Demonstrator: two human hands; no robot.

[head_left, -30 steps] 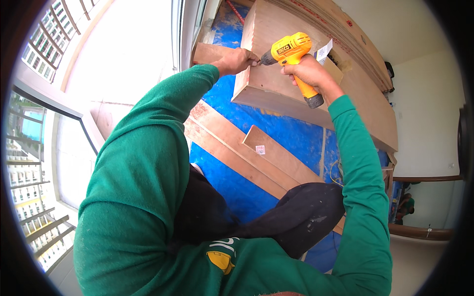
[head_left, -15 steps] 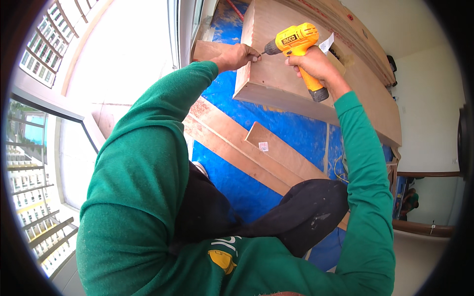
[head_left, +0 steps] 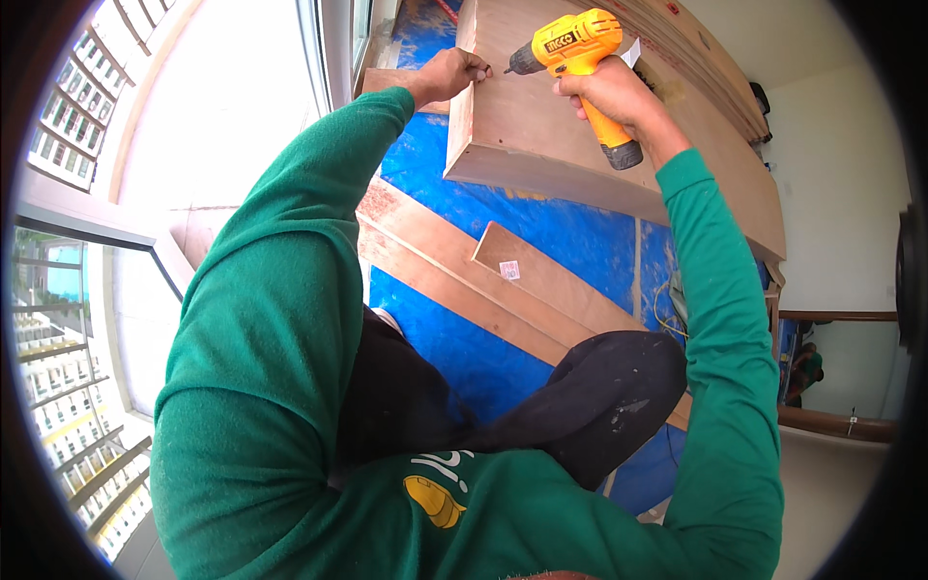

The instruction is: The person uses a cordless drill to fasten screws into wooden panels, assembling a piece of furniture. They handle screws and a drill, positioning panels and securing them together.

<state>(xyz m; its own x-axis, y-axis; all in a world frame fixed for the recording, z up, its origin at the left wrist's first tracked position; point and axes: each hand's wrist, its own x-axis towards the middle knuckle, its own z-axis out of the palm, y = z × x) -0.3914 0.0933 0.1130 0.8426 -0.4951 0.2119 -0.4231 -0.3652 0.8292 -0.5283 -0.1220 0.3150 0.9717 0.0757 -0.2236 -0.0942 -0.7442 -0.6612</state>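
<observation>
Right hand (head_left: 611, 95): fingers wrapped around the yellow drill (head_left: 575, 50).
Left hand (head_left: 450, 73): fingers pinched at the plywood panel (head_left: 541, 135) edge, beside the drill tip.

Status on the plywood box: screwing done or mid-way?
Mid-way. Done: plywood box panels stand assembled. In hand: right hand aims the yellow drill at a spot the left hand pinches. Left: loose boards lie unused on the blue sheet.

A yellow cordless drill (head_left: 578, 60) points its bit at an upright plywood panel (head_left: 541, 116)
</observation>
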